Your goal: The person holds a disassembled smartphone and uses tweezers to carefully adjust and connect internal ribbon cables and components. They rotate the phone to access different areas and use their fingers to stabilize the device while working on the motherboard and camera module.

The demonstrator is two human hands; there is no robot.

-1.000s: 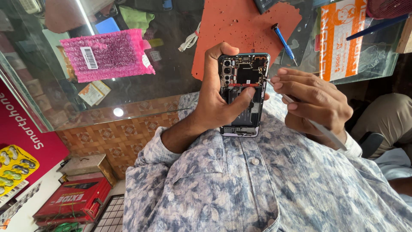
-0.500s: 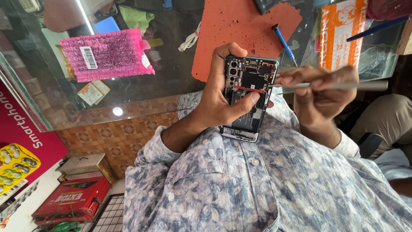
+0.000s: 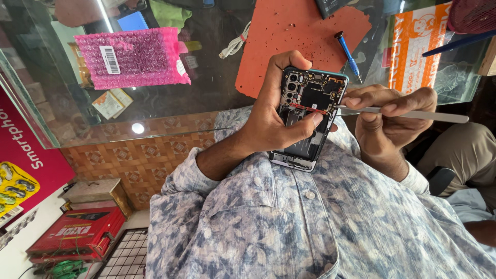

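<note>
Head view: left hand [image 3: 271, 124] grip around opened phone [image 3: 309, 116], right hand [image 3: 385, 121] grip pinching metal tweezers [image 3: 408, 112].

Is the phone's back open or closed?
Open. The phone in the left hand has no back cover: camera parts and circuit boards show. The right hand holds a thin metal tool to it.

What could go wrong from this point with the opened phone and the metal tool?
The left hand holds the opened phone in the air above the lap, not on the orange mat; a slip might drop it. The right hand points thin metal tweezers at the exposed board; a jerk may scratch parts or tear the red cable.
</note>
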